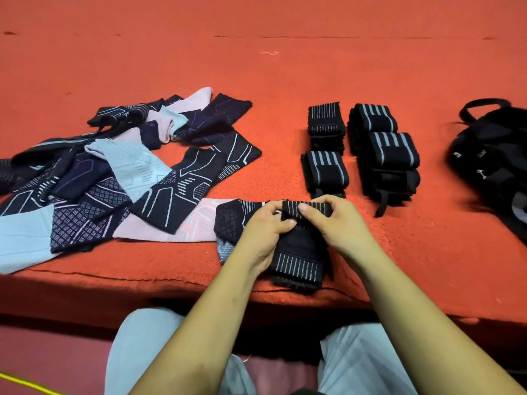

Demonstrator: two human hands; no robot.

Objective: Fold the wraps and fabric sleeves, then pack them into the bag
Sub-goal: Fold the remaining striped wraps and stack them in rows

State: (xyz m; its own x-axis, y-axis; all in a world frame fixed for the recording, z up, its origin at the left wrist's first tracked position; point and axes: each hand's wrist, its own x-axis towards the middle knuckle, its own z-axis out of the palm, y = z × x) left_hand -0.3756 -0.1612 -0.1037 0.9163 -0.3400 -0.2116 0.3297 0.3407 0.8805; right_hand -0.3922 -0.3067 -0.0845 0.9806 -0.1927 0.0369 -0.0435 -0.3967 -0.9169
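Wrap (299,252) | held: left hand (265,229), right hand (336,220) | bag (490,158): contents hidden

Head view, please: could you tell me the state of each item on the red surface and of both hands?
Striped wrap, partly folded, top edge turned over.
Left hand, pinches the wrap's turned-over top.
Right hand, pinches the same top edge.
Rolled wraps, bundled, grouped between sleeves and bag.
Sleeves, unfolded, heaped loosely.
Bag, slumped at the right; open or closed, cannot tell.
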